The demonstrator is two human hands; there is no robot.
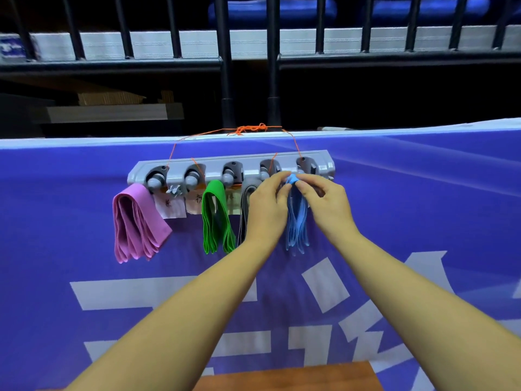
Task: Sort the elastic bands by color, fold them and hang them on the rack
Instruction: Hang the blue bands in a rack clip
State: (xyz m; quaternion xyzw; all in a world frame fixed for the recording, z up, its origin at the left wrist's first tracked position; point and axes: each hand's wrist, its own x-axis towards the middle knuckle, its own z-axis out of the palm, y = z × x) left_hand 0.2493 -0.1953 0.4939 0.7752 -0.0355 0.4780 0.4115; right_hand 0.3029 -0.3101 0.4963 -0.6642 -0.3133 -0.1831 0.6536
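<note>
Purple fabric is filling most of the view: a purple banner (pixel 423 221) with large white characters is hanging across a barrier. Against it, the left grip (pixel 265 210) and the right grip (pixel 327 204) are meeting at the folded top of a bundle of thin blue elastic bands (pixel 297 221). Both are narrowed to a pinch on that fold, one from each side. The fold is sitting just below the right end of a long grey plastic rack (pixel 234 162) with five round holders, and the loops are dangling between the two wrists.

Just left, partly behind the left grip, dark grey elastic bands (pixel 246 198) are hanging from the rack. Further left, folded green elastic bands (pixel 215 218) are hanging, and folded pink elastic bands (pixel 135 221) are draping from the leftmost holder. Small paper labels (pixel 169 208) are showing under the rack.

Thin orange string (pixel 251 128) is tying the rack to a black metal railing (pixel 225 66) above. A brown wooden bench (pixel 296 373) is edging into the bottom.
</note>
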